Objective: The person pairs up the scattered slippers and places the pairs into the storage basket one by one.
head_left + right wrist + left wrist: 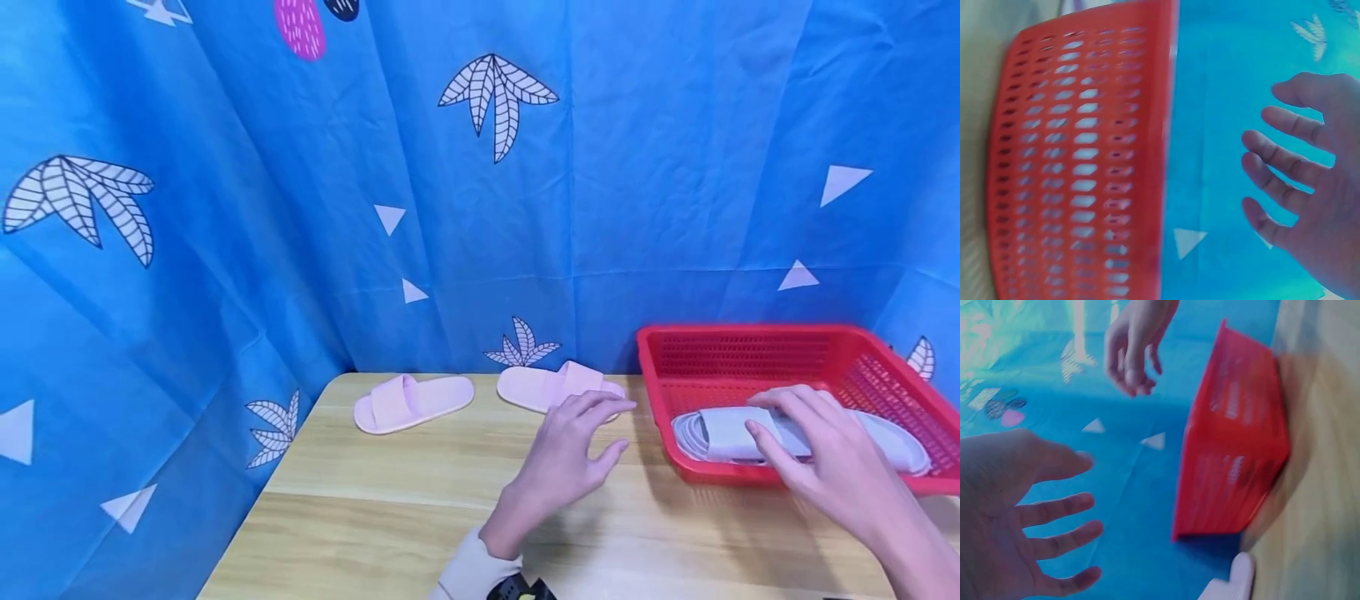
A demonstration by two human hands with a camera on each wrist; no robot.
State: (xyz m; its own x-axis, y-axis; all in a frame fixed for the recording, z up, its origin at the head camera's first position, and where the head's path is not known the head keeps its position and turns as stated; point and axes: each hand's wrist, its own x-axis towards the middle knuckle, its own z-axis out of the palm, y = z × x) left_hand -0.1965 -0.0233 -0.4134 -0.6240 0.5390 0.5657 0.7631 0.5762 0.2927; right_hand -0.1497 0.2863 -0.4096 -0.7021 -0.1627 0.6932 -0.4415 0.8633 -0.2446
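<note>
My left hand (564,454) is held over the wooden table with fingers spread and nothing in them, overlapping the right-hand pink slipper (528,387) in the head view. Farther left lies the other pink slipper (442,395), its strap end turned left. Above the near side of the red basket (720,473) is my right hand (825,454), fingers apart and loosely bent. Inside that basket rest light grey slippers (727,432), partly hidden by this hand. In the right wrist view the right hand (1310,169) holds nothing and stands apart from the basket's wall (1085,162).
A blue curtain (637,167) with leaf and triangle prints hangs right behind the table and along its left side. The pale wooden table (360,517) carries the basket at its right end, close to the curtain.
</note>
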